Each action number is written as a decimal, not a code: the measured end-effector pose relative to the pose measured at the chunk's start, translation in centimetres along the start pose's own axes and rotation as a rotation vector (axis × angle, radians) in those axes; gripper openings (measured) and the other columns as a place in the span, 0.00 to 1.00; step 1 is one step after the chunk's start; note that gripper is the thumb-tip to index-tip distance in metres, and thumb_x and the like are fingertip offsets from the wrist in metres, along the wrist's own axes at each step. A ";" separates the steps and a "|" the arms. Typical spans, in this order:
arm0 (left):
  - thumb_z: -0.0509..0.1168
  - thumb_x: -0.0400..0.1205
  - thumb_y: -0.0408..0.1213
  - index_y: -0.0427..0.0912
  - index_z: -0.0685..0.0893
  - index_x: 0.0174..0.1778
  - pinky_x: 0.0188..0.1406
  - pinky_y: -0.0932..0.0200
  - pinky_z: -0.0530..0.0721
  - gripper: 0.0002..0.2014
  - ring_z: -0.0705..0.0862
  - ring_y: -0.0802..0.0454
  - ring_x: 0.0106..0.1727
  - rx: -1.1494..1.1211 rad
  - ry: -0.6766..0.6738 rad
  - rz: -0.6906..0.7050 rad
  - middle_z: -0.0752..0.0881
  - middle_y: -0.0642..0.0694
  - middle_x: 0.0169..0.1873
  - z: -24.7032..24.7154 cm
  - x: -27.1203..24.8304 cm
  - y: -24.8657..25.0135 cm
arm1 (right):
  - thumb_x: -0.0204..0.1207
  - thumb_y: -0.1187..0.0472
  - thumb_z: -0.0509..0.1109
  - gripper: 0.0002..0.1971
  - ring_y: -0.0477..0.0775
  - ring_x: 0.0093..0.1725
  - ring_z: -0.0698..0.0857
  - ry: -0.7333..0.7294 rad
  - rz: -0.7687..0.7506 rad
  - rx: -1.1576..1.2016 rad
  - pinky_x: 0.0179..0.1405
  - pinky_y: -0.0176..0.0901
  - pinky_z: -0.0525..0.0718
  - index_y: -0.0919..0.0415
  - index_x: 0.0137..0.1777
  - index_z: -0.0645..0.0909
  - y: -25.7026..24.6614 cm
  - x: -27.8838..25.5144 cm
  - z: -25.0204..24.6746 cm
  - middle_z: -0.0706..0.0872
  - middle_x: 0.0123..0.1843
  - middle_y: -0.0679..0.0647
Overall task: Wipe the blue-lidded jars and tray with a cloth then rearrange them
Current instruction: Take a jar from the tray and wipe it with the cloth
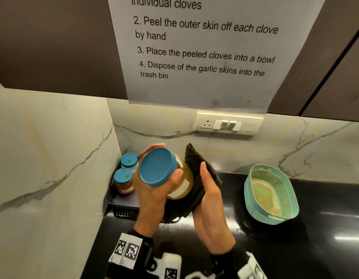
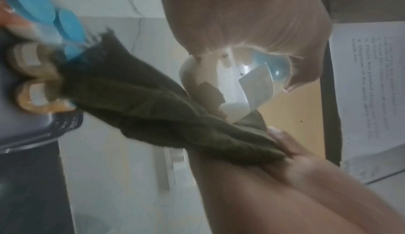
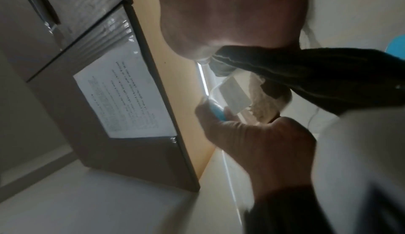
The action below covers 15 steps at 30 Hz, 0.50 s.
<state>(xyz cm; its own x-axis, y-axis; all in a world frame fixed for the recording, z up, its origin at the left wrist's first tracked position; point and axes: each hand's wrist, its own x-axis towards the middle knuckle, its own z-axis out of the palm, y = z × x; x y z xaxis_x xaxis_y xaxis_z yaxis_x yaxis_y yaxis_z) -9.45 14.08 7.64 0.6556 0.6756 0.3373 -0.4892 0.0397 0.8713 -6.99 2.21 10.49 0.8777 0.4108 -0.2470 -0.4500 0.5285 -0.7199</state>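
My left hand (image 1: 154,190) grips a glass jar (image 1: 182,182) by its blue lid (image 1: 157,168), tilted above the counter. The jar holds tan paste and has a white label. My right hand (image 1: 208,188) holds a dark olive cloth (image 1: 194,166) wrapped against the jar's far side and bottom, thumb on top. In the left wrist view the cloth (image 2: 153,102) drapes from the jar (image 2: 228,85) toward my right hand (image 2: 291,152). Two more blue-lidded jars (image 1: 124,179) stand in a grey tray (image 1: 122,202) in the left corner.
A teal perforated basket (image 1: 273,194) sits on the black counter (image 1: 315,248) to the right. A socket and switch panel (image 1: 228,123) is on the marble back wall. A paper sheet (image 1: 204,49) hangs from the dark cabinet above.
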 end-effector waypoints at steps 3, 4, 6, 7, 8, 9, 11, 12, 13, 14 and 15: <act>0.82 0.66 0.42 0.27 0.80 0.70 0.62 0.52 0.86 0.39 0.87 0.46 0.63 -0.054 -0.091 -0.027 0.89 0.46 0.63 0.4 -1.4 -0.2 | 0.89 0.43 0.60 0.26 0.61 0.54 0.95 -0.055 0.166 0.118 0.57 0.55 0.92 0.60 0.58 0.95 -1.4 1.7 -0.3 0.94 0.61 0.63; 0.82 0.66 0.42 0.27 0.79 0.71 0.63 0.49 0.85 0.40 0.86 0.44 0.64 -0.057 -0.120 -0.034 0.89 0.45 0.63 0.6 -1.5 -0.1 | 0.88 0.41 0.60 0.28 0.62 0.54 0.94 -0.071 0.231 0.151 0.57 0.55 0.91 0.61 0.59 0.95 -1.5 1.9 -0.6 0.94 0.60 0.63; 0.82 0.67 0.42 0.28 0.78 0.72 0.66 0.49 0.85 0.40 0.86 0.42 0.66 -0.020 -0.168 -0.003 0.87 0.43 0.66 0.9 -1.4 0.3 | 0.87 0.41 0.62 0.27 0.61 0.53 0.94 -0.092 0.308 0.202 0.55 0.54 0.91 0.62 0.58 0.95 -0.7 1.8 -0.9 0.93 0.58 0.62; 0.82 0.67 0.41 0.29 0.78 0.73 0.68 0.51 0.85 0.39 0.86 0.41 0.67 0.018 -0.189 0.029 0.86 0.41 0.67 1.0 -1.2 0.5 | 0.86 0.43 0.64 0.26 0.61 0.52 0.94 -0.096 0.325 0.226 0.53 0.53 0.92 0.63 0.57 0.95 -0.2 1.7 -0.7 0.93 0.56 0.62; 0.82 0.68 0.41 0.29 0.78 0.72 0.68 0.54 0.84 0.39 0.85 0.41 0.67 0.051 -0.206 0.058 0.85 0.39 0.67 1.2 -0.9 0.7 | 0.85 0.46 0.66 0.24 0.61 0.51 0.95 -0.088 0.331 0.240 0.52 0.52 0.93 0.65 0.56 0.95 0.4 1.5 -0.5 0.93 0.56 0.62; 0.83 0.68 0.41 0.30 0.78 0.72 0.68 0.56 0.84 0.38 0.85 0.41 0.67 0.078 -0.213 0.079 0.85 0.38 0.68 1.3 -0.5 0.8 | 0.84 0.48 0.66 0.23 0.62 0.51 0.95 -0.075 0.333 0.255 0.52 0.52 0.94 0.67 0.57 0.94 0.9 1.3 -0.4 0.94 0.57 0.64; 0.83 0.68 0.42 0.33 0.79 0.71 0.69 0.59 0.83 0.37 0.84 0.42 0.67 0.127 -0.206 0.110 0.84 0.40 0.67 1.3 0.3 0.7 | 0.87 0.49 0.63 0.24 0.65 0.54 0.95 -0.053 0.352 0.295 0.55 0.55 0.94 0.68 0.60 0.93 1.6 1.1 -0.2 0.93 0.62 0.67; 0.83 0.68 0.42 0.35 0.79 0.70 0.69 0.60 0.82 0.36 0.84 0.43 0.68 0.154 -0.198 0.124 0.84 0.41 0.67 1.2 0.8 0.5 | 0.89 0.47 0.61 0.26 0.66 0.57 0.95 -0.045 0.361 0.309 0.60 0.58 0.93 0.68 0.64 0.92 1.8 1.0 -0.2 0.92 0.65 0.68; 0.83 0.68 0.43 0.36 0.80 0.70 0.70 0.58 0.82 0.36 0.84 0.43 0.68 0.181 -0.187 0.135 0.84 0.43 0.67 0.9 1.1 0.2 | 0.90 0.45 0.60 0.27 0.67 0.62 0.93 -0.038 0.371 0.318 0.67 0.61 0.89 0.67 0.68 0.90 2.0 0.9 -0.4 0.90 0.68 0.68; 0.84 0.68 0.43 0.38 0.80 0.70 0.71 0.55 0.83 0.36 0.84 0.42 0.69 0.207 -0.172 0.141 0.84 0.43 0.67 0.6 1.3 -0.2 | 0.90 0.43 0.59 0.28 0.69 0.66 0.91 -0.025 0.374 0.319 0.73 0.64 0.83 0.65 0.72 0.88 2.1 0.7 -0.7 0.88 0.72 0.69; 0.84 0.67 0.44 0.39 0.80 0.70 0.72 0.52 0.83 0.36 0.84 0.41 0.69 0.229 -0.157 0.143 0.84 0.44 0.66 0.2 1.5 -0.6 | 0.91 0.43 0.58 0.29 0.70 0.70 0.89 -0.001 0.357 0.321 0.78 0.66 0.79 0.64 0.74 0.86 2.2 0.5 -1.2 0.86 0.74 0.69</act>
<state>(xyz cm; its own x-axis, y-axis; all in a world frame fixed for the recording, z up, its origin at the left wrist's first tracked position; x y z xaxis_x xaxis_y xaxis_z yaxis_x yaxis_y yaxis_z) -8.09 14.90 7.68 0.6790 0.5395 0.4979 -0.4524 -0.2267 0.8625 -7.32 2.75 8.01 0.6585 0.6093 -0.4417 -0.7519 0.5566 -0.3532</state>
